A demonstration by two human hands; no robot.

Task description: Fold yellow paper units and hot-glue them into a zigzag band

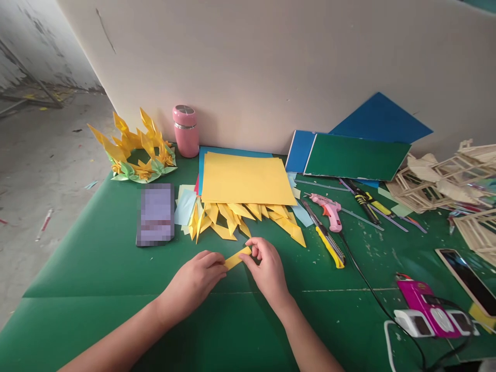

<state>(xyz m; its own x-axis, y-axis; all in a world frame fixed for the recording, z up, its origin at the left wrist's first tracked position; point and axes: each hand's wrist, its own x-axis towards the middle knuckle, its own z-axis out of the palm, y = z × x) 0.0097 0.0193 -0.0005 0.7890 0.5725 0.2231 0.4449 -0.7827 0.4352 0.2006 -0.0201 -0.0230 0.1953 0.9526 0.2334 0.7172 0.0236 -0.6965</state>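
As both hands pinch it, paper strip [237, 258] slants up-right.

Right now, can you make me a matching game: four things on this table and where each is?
1 yellow paper strip
2 pink flask
3 glue gun
4 paper wreath

A upright by the wall
B pinched between left hand and right hand
C far left corner of the table
D lying right of the yellow sheets

Pairs: 1-B, 2-A, 3-D, 4-C
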